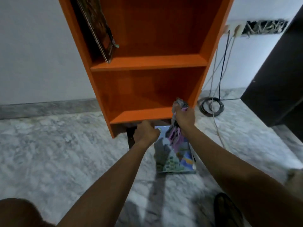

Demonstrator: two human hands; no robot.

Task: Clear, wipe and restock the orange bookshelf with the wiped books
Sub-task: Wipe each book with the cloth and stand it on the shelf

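Note:
The orange bookshelf (147, 63) stands against the white wall, its two visible lower shelves bare. A dark flat book (96, 28) leans against the left side of the upper compartment. On the marble floor below lies a colourful illustrated book (173, 159). My right hand (184, 117) is shut on a grey and purple cloth (174, 133) at the front right corner of the bottom shelf, and the cloth hangs down over the book. My left hand (146, 132) is closed at the far end of a dark book (131, 136) under the shelf's base; the grip itself is hidden.
Cables (211, 106) hang from a wall socket (232, 30) and coil on the floor right of the shelf. A dark cabinet (278, 76) stands at the far right. A dark slipper (227, 210) lies near my right forearm. My knee is at the bottom left.

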